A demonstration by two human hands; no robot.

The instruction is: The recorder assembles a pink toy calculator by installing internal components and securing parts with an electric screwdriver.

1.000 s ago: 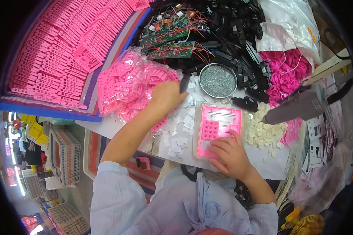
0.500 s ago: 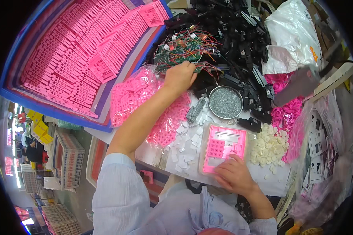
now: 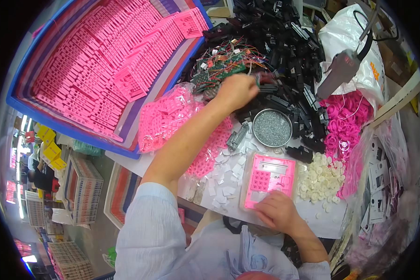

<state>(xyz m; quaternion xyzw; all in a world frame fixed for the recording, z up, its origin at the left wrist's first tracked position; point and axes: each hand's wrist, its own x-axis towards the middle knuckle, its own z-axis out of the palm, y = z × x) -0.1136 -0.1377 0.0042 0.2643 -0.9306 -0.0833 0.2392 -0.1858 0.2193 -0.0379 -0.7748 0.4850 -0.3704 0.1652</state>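
Observation:
My left hand point(image 3: 239, 93) is closed at the right end of a pile of green circuit boards point(image 3: 217, 70) with thin coloured wires. A blurred board with wires shows at its fingertips. On the white worktop point(image 3: 210, 190), a pink plastic casing point(image 3: 271, 177) lies face up in a pale, shallow holder point(image 3: 244, 184). It has square key openings and a long slot. My right hand point(image 3: 280, 210) grips its lower right edge with bent fingers, partly covering that corner. Just beyond the casing stands a round metal tin of small screws point(image 3: 272, 127).
A blue-rimmed crate point(image 3: 74, 137) of stacked pink casings stands at left. Nearer are bagged pink keypads point(image 3: 168, 116) and white paper pieces point(image 3: 224, 179). Black plastic parts point(image 3: 284, 56) heap behind; cream discs point(image 3: 321, 179) and pink rings point(image 3: 347, 121) lie right. A grey tool point(image 3: 339, 72) hangs above.
My left hand has moved right across the board pile, with a wired board at its fingers. My right hand stays at the casing. The hanging tool appears shifted, and the whole view has moved slightly.

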